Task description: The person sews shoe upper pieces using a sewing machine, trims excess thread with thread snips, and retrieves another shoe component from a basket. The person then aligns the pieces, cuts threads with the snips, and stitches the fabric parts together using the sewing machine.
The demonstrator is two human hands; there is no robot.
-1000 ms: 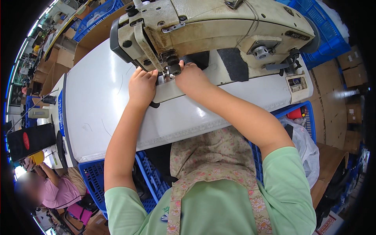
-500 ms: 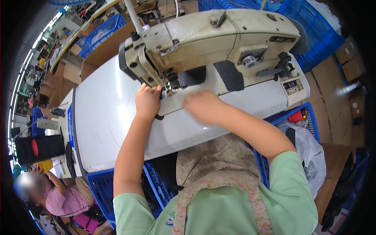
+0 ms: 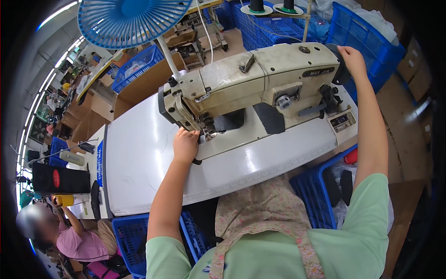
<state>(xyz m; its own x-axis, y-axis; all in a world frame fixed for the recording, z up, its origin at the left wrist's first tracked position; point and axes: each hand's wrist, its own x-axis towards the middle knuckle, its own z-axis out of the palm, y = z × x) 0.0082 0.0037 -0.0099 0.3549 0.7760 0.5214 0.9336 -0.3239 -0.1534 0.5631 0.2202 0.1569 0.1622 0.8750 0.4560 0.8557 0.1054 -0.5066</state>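
Pale green shirt point(image 3: 269, 255), beige apron point(image 3: 262, 209) (flowered)

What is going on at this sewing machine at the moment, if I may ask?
A person in a floral apron is at a sewing machine, the right hand on its handwheel. The left hand is beside the presser foot; whether its fingers hold anything is hidden. Two dark fabric-like pieces lie on the machine bed.
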